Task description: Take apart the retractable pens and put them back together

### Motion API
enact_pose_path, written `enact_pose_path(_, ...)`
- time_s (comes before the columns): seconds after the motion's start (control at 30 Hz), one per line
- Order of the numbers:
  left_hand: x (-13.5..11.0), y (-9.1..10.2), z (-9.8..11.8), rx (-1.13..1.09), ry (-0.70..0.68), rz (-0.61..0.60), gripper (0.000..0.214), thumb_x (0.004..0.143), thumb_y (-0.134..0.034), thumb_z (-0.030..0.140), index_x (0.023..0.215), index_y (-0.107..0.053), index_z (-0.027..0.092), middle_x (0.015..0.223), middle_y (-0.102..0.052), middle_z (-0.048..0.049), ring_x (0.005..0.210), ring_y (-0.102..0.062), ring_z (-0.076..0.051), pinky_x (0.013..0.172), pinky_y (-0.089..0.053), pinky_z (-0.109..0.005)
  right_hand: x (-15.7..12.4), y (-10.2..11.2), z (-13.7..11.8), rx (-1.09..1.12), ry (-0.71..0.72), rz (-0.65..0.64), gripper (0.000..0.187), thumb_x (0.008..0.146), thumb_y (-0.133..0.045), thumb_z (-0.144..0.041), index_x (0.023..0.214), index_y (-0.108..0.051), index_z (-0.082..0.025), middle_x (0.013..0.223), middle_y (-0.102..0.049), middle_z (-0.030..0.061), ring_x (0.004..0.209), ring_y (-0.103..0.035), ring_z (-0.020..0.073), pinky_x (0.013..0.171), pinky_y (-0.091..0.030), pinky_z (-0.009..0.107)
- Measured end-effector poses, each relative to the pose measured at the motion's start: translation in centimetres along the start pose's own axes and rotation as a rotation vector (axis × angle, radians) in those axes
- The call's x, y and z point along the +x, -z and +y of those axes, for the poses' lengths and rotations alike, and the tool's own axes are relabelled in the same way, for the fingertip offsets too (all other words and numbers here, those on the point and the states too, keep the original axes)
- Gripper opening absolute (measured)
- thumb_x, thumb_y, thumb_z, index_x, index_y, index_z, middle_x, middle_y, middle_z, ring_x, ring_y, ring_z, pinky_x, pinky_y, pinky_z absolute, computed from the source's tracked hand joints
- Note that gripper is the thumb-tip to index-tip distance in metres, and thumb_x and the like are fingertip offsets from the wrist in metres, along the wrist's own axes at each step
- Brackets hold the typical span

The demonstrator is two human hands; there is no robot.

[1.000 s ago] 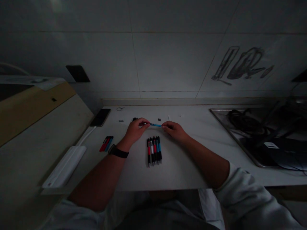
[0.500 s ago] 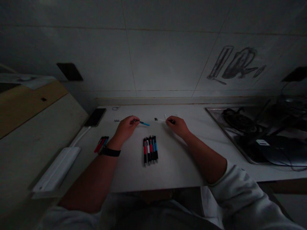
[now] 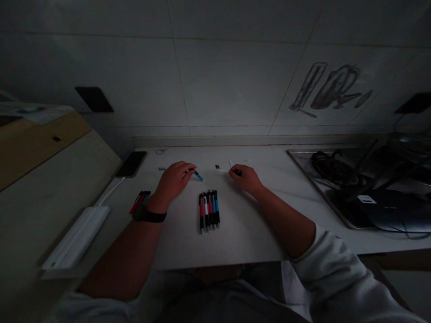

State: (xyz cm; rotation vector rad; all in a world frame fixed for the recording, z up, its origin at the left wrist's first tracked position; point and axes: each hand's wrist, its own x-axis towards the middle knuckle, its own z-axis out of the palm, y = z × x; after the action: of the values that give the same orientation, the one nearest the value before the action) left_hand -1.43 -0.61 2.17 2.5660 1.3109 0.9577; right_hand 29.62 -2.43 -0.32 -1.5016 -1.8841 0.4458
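My left hand [image 3: 175, 177] pinches a blue and black pen part [image 3: 198, 175] between thumb and fingers, its blue end pointing down to the right. Closed fingertips of my right hand [image 3: 247, 178] hold a thin white pen refill [image 3: 222, 170], whose tip sticks out to the left; something dark also shows at those fingers, too dim to name. Between the hands, small black pieces [image 3: 217, 166] lie on the counter. A short white stick [image 3: 230, 163] lies just behind my right fingers. In front, several assembled pens [image 3: 209, 211] with red, white and blue barrels lie side by side.
Red and blue pen parts [image 3: 139, 202] lie by my left wrist. Small grey pieces [image 3: 162, 169] and a ring-shaped item [image 3: 160, 151] are farther back. A phone [image 3: 132, 164] and white power strip [image 3: 77, 237] are at left, a stove [image 3: 340, 211] at right.
The pen part in my left hand has tilted, its blue end swinging down and left. My right hand has shifted slightly, still holding the refill. The view has moved a little.
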Motion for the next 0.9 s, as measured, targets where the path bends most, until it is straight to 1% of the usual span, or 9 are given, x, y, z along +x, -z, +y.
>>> enact_pose_path(0.1, 0.1, 1.0, 0.1, 0.017, 0.069, 0.074, 0.021, 0.098, -0.062, 0.031, 0.115, -0.07, 0.024, 0.107, -0.075, -0.0076, 0.099, -0.069, -0.025, 0.095, -0.052, -0.04, 0.0, 0.0, -0.1, -0.013, -0.008, -0.004, 0.016, 0.092, -0.061, -0.03, 0.09, -0.076, -0.024, 0.091, -0.077, 0.0047, 0.082, -0.068, 0.02, 0.08, -0.049, 0.032)
enact_pose_path(0.23, 0.1, 2.1, -0.1, -0.006, 0.153, 0.121, 0.02, 0.093, -0.068, 0.031, 0.111, -0.069, 0.023, 0.099, -0.075, -0.0061, 0.093, -0.07, -0.024, 0.091, -0.054, -0.037, 0.0, 0.0, -0.1, -0.025, -0.001, -0.005, 0.017, 0.092, -0.061, -0.032, 0.089, -0.075, -0.023, 0.09, -0.076, 0.0046, 0.082, -0.067, 0.0197, 0.079, -0.048, 0.031)
enact_pose_path(0.37, 0.1, 3.9, -1.2, -0.103, 0.226, 0.236, 0.018, 0.092, -0.068, 0.034, 0.104, -0.07, 0.021, 0.098, -0.075, -0.0047, 0.09, -0.071, -0.02, 0.088, -0.056, -0.034, -0.1, 0.0, -0.2, -0.032, 0.013, -0.009, 0.02, 0.093, -0.059, -0.034, 0.088, -0.075, -0.022, 0.088, -0.076, 0.0048, 0.078, -0.066, 0.019, 0.076, -0.046, 0.031)
enact_pose_path(0.43, 0.1, 5.0, -1.9, -0.165, 0.272, 0.296, 0.02, 0.092, -0.067, 0.036, 0.104, -0.071, 0.02, 0.099, -0.076, -0.0045, 0.089, -0.071, -0.019, 0.087, -0.057, -0.032, -0.1, 0.0, -0.2, -0.048, 0.03, -0.015, 0.021, 0.093, -0.058, -0.034, 0.089, -0.075, -0.022, 0.089, -0.076, 0.0052, 0.078, -0.066, 0.0195, 0.076, -0.046, 0.031)
enact_pose_path(0.5, 0.0, 6.3, -2.5, -0.203, 0.312, 0.319, 0.022, 0.091, -0.066, 0.037, 0.105, -0.072, 0.02, 0.097, -0.076, -0.0044, 0.087, -0.071, -0.018, 0.084, -0.057, -0.031, -0.1, 0.1, -0.2, -0.057, 0.049, -0.017, 0.021, 0.093, -0.057, -0.034, 0.089, -0.075, -0.022, 0.09, -0.076, 0.0056, 0.08, -0.067, 0.0203, 0.077, -0.047, 0.032)
enact_pose_path(0.6, -0.4, 8.0, -3.1, -0.192, 0.334, 0.241, 0.022, 0.089, -0.066, 0.036, 0.104, -0.074, 0.021, 0.094, -0.076, -0.004, 0.085, -0.07, -0.018, 0.081, -0.057, -0.031, -0.1, 0.0, -0.1, -0.055, 0.072, -0.019, 0.021, 0.093, -0.057, -0.035, 0.09, -0.075, -0.023, 0.091, -0.076, 0.0061, 0.083, -0.068, 0.0216, 0.079, -0.048, 0.034)
enact_pose_path(0.7, -1.7, 9.2, -3.7, -0.129, 0.329, 0.05, 0.02, 0.087, -0.066, 0.036, 0.099, -0.075, 0.023, 0.091, -0.077, -0.0039, 0.083, -0.07, -0.02, 0.076, -0.055, -0.031, -0.1, -0.1, -0.1, -0.067, 0.083, -0.025, 0.022, 0.093, -0.057, -0.035, 0.091, -0.075, -0.023, 0.092, -0.077, 0.0071, 0.084, -0.068, 0.0228, 0.08, -0.049, 0.035)
enact_pose_path(0.8, -3.5, 9.5, -4.5, -0.056, 0.353, -0.111, 0.018, 0.086, -0.066, 0.036, 0.095, -0.076, 0.024, 0.088, -0.077, -0.0038, 0.079, -0.07, -0.02, 0.07, -0.053, -0.03, -0.1, -0.3, -0.1, -0.087, 0.087, -0.033, 0.022, 0.093, -0.058, -0.036, 0.091, -0.076, -0.023, 0.094, -0.077, 0.0081, 0.084, -0.069, 0.0237, 0.079, -0.05, 0.037)
enact_pose_path(0.9, -5.3, 8.9, -5.4, 0.029, 0.401, -0.19, 0.015, 0.082, -0.066, 0.034, 0.089, -0.076, 0.026, 0.082, -0.077, -0.0033, 0.071, -0.069, -0.02, 0.065, -0.05, -0.03, -0.2, -0.6, 0.0, -0.081, 0.114, -0.041, 0.022, 0.093, -0.058, -0.035, 0.092, -0.076, -0.023, 0.096, -0.078, 0.0087, 0.085, -0.069, 0.0244, 0.08, -0.051, 0.037)
